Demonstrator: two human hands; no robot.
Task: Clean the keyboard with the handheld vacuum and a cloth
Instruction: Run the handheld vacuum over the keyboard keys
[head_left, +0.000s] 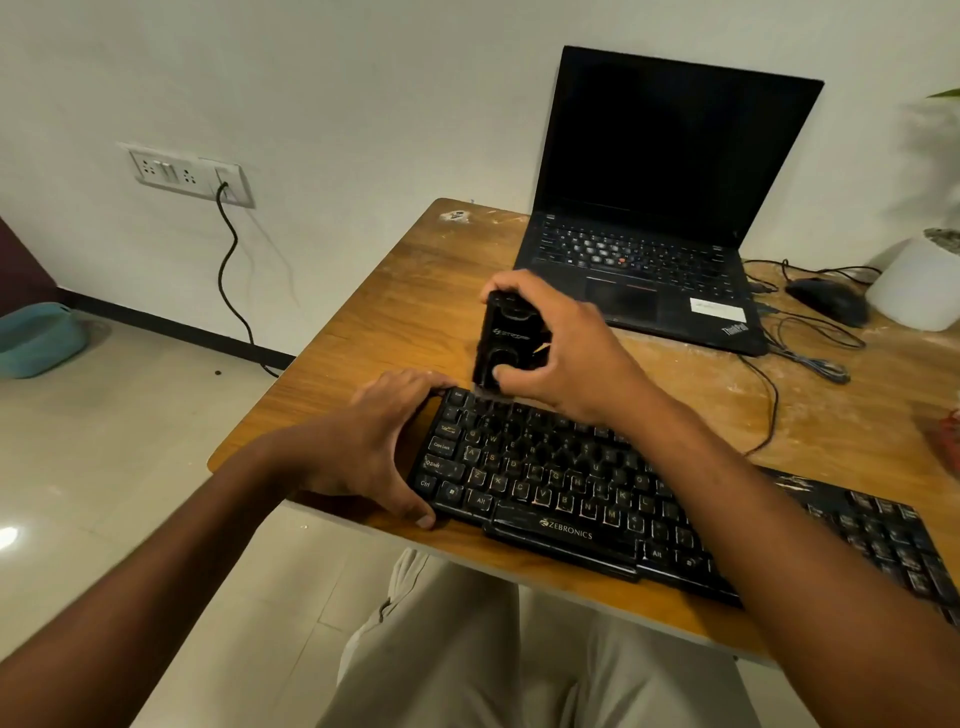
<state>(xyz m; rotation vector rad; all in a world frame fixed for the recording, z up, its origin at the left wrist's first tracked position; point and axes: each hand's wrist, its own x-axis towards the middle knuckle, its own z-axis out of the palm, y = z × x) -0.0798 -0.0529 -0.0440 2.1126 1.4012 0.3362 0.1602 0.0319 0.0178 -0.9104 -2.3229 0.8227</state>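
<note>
Upright, the vacuum (506, 340) in the right hand (561, 353) meets the keyboard (571, 493).

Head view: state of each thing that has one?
Handheld vacuum: upright, nozzle on the top-left keys, gripped by right hand.
Keyboard: flat on table, left end held by left hand.
Laptop: open, screen dark.

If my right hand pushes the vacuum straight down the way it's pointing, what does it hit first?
Probably the keyboard: the right hand holds the vacuum nozzle-down over its top-left keys, apparently almost touching.
</note>
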